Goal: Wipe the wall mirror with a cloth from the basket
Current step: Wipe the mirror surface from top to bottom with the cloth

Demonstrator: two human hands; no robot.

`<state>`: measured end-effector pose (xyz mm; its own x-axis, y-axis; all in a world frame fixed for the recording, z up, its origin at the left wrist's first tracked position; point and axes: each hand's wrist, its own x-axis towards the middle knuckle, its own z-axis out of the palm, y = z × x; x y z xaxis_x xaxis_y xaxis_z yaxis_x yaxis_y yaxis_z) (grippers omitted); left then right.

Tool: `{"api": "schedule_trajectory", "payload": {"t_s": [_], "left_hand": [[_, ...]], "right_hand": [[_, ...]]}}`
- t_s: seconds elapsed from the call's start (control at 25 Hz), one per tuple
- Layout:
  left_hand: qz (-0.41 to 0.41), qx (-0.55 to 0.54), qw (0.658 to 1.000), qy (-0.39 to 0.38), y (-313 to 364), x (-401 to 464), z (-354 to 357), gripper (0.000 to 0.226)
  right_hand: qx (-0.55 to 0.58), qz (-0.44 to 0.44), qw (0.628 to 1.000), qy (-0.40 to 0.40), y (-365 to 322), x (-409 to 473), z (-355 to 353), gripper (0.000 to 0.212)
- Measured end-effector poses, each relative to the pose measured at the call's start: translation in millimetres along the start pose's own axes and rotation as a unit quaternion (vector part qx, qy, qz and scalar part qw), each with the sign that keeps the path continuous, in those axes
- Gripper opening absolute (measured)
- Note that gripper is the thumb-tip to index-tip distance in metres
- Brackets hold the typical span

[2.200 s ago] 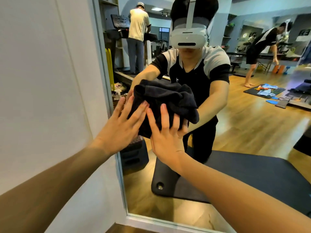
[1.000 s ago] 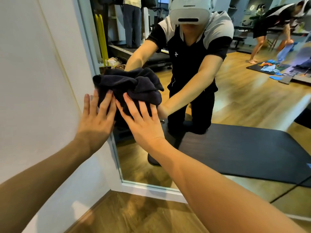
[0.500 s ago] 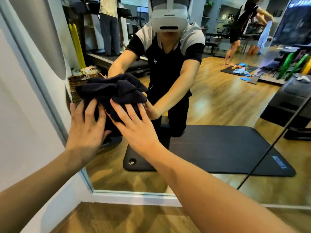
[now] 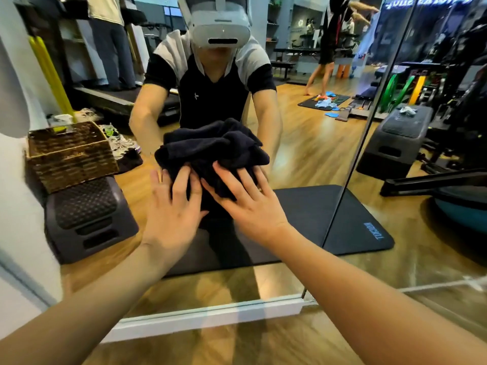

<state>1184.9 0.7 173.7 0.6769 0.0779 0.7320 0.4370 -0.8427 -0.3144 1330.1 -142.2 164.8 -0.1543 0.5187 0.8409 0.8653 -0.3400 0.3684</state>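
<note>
A bunched dark navy cloth [image 4: 210,151] lies flat against the wall mirror [image 4: 311,159], low on the glass. My left hand [image 4: 172,206] presses its lower left part with straight, spread fingers. My right hand [image 4: 250,204] presses the lower right part the same way. Both palms push the cloth onto the glass. The mirror shows my own reflection behind the cloth. A brown wicker basket [image 4: 69,154] appears in the reflection at the left, on a dark step block [image 4: 87,217].
The mirror's white bottom frame [image 4: 210,314] meets a wooden floor. A vertical seam [image 4: 350,180] divides the glass at the right. Reflected are a black mat [image 4: 350,219], gym equipment and other people far back. A white wall [image 4: 13,206] borders the mirror's left edge.
Both hands have slid the cloth to the right and a little down, away from the mirror's left edge. The view has shifted right, bringing the basket's reflection fully into sight.
</note>
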Motion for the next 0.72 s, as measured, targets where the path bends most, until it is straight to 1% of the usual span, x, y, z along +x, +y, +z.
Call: {"api": "schedule_trajectory", "payload": {"t_s": [0.16, 0.32, 0.52, 0.72], "left_hand": [[0.020, -0.027, 0.999, 0.039, 63, 24, 10, 0.085], [0.049, -0.041, 0.995, 0.076, 118, 49, 15, 0.080], [0.061, -0.040, 0.992, 0.108, 154, 65, 18, 0.085], [0.085, -0.031, 0.988, 0.125, 178, 71, 25, 0.079]], "right_hand": [[-0.042, -0.008, 0.999, -0.011, 59, -40, -21, 0.048], [-0.065, 0.004, 0.997, -0.035, 104, -76, -38, 0.049], [-0.062, 0.008, 0.997, -0.038, 133, -95, -49, 0.044], [-0.045, 0.019, 0.998, -0.031, 148, -109, -55, 0.046]]}}
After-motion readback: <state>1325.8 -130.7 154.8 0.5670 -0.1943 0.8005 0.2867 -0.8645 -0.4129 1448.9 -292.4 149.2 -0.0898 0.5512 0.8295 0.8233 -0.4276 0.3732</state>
